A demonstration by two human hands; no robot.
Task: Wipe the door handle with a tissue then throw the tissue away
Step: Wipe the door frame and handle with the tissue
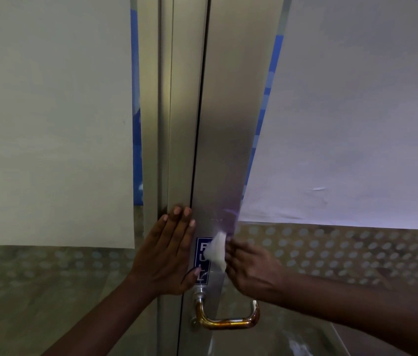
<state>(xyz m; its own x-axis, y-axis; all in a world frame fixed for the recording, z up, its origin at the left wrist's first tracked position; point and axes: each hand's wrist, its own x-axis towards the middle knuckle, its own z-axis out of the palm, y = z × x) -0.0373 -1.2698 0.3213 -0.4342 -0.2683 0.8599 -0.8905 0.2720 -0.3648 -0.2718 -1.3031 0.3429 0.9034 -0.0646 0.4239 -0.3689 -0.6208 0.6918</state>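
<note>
A metal lever door handle [228, 320] with a brassy sheen sticks out of the grey metal door stile [218, 150] near the bottom of the view. My right hand [254, 268] holds a crumpled white tissue [217, 249] against the stile, above the handle and over a blue "PULL" sticker [201, 263]. The hand and tissue are slightly blurred. My left hand [169, 253] lies flat with fingers spread on the door edge and frame, just left of the sticker, holding nothing.
White paper sheets [48, 124] cover the glass on both sides of the stile. Frosted dotted glass [344, 253] shows below them. The dark gap between door and frame [200, 124] runs vertically. No bin is in view.
</note>
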